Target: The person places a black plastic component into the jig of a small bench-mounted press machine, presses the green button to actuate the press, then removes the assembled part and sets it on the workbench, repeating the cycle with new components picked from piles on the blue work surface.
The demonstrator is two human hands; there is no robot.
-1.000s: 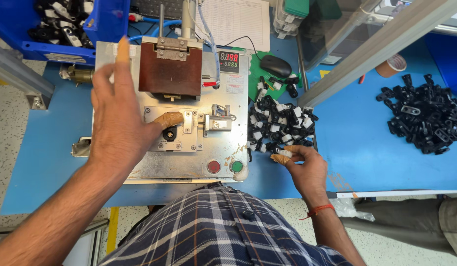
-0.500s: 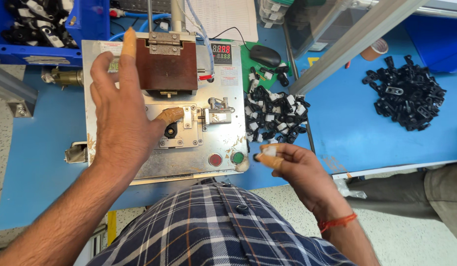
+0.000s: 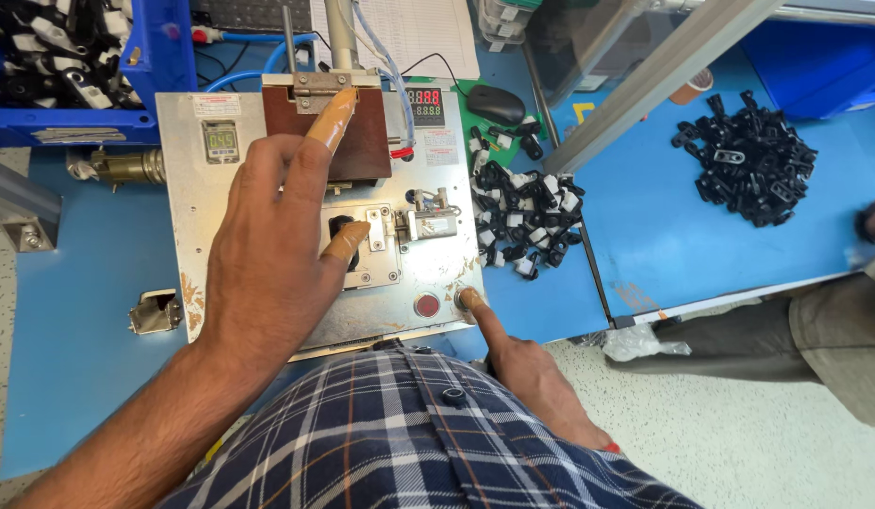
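step: cycle start | left hand spread flat, thumb on part in jig, gripping nothing | right hand forefinger pressing button, holding nothing | next: likely clear left hand off jig

The right hand leaves the pile of black-and-white clips and now stretches its forefinger onto the green button just beside the red button, no small piece between its fingertips anymore.

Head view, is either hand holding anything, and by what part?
Neither grips anything. The left hand rests its thumb on the black part in the fixture; the right hand presses a button.
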